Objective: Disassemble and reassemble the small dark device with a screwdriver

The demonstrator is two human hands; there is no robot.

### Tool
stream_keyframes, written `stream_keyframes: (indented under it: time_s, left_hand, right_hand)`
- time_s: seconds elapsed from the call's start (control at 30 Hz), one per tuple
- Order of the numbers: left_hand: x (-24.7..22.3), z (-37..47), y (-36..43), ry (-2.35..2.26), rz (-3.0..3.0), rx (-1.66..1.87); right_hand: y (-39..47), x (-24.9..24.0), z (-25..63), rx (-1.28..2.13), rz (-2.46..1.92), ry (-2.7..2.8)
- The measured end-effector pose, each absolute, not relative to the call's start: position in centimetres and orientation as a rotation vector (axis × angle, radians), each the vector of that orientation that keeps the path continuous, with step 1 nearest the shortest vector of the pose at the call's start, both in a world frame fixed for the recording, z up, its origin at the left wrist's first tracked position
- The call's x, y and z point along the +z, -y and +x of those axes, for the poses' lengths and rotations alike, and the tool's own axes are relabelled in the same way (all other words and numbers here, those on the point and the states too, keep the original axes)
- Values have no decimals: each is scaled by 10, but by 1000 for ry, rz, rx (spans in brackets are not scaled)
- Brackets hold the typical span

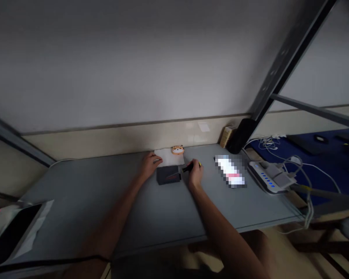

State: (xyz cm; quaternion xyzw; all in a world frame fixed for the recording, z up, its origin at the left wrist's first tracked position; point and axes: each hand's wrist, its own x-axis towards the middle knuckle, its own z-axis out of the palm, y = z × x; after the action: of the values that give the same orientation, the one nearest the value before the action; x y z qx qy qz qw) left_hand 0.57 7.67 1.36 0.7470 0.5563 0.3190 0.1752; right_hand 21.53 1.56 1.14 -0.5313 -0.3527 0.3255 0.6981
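My left hand (150,166) rests at the left edge of a white sheet of paper (165,157), thumb and fingers a little apart, nothing visible in its grasp. Just below the paper lies a dark grey rectangular box (168,175), flat on the desk. My right hand (195,175) is closed around a black-handled tool (188,167) with a bit of yellow at its upper end; its tip points left toward the box's right side. The tool's exact kind is too dim to tell. On the paper's upper right corner sits an orange-and-white animal-face object (177,150).
A phone with a lit, pixelated screen (229,171) lies right of my right hand. Farther right are a power strip (266,178) with chargers and cables, a black cylinder (242,135) and a small box (227,136). A dark tablet-like device (14,232) is at left. Metal posts flank the desk (84,193).
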Motion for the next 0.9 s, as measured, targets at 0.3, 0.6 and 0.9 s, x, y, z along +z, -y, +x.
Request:
stream_keyframes:
  time_s: [0.3, 0.6, 0.9]
  left_hand:
    - [20, 0, -71, -1520, 2166, 915]
    - [27, 1, -23, -1384, 2079, 594]
    - [24, -17, -32, -1040, 2101, 525]
  right_hand:
    - [-15, 13, 213, 785, -1273, 593]
    - [-14, 18, 220, 734, -1307, 534]
    - [-10, 28, 227, 570, -1327, 674]
